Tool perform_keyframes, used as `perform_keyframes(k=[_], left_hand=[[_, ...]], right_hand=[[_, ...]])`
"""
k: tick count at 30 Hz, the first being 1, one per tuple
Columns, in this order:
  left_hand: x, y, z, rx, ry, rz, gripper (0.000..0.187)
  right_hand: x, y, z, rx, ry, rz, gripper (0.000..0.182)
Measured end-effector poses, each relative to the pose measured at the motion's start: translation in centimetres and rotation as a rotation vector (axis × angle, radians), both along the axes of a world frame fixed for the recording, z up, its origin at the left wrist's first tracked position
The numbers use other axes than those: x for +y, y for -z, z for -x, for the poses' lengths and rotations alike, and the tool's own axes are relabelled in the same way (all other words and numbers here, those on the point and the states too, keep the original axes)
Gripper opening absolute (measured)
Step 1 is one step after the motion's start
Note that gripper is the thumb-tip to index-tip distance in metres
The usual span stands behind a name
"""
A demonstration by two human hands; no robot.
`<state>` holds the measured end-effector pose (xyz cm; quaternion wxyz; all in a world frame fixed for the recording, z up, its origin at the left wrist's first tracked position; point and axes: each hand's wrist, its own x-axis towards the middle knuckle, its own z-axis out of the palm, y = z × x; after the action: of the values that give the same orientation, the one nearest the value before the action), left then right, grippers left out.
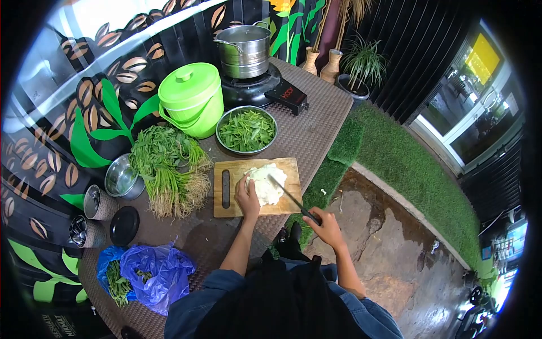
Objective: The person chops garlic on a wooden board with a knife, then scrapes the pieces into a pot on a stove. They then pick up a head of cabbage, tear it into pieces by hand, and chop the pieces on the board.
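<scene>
A pale, whitish food mass [264, 186] lies on a wooden cutting board [243, 168] near the table's right edge. My left hand [247, 198] rests against the left side of the mass, its fingers partly spread. In my right hand [326, 226] is the black handle of a knife [292, 199], whose blade slants up and left so that its tip reaches the mass. Just behind the board stands a metal bowl of cut green leaves [247, 130]. Left of the board lies a heap of leafy greens with roots [169, 169].
A lidded green bucket [191, 99] and a steel pot [244, 53] on a black stove [248, 90] stand at the back. A metal bowl [123, 178], cups [100, 202], a black lid [123, 225] and a blue plastic bag [161, 277] are at the left.
</scene>
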<state>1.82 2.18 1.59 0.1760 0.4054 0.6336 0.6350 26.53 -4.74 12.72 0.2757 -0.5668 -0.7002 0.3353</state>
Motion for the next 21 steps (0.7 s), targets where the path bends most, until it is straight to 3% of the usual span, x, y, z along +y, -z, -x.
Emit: perform_keyframes(k=[2,16,19,21], left_hand=[[0.0,0.0,0.0,-0.003,0.001,0.009,0.028],[0.1,0.4,0.1,-0.018,0.011,0.002,0.027],[0.1,0.4,0.2,-0.018,0.013,0.009,0.028],[0.0,0.2,0.2,-0.015,0.015,0.007,0.029]], right_hand=[[-0.1,-0.3,0.4,-0.045,-0.125,0.012,0.032],[1.0,1.4,-0.6,0.065,-0.099,0.075,0.031],[1.4,-0.2,-1.1,0.471,-0.081,0.614,0.031],[1.6,-1.6,-1.1,0.532,-0.035,0.655,0.030]])
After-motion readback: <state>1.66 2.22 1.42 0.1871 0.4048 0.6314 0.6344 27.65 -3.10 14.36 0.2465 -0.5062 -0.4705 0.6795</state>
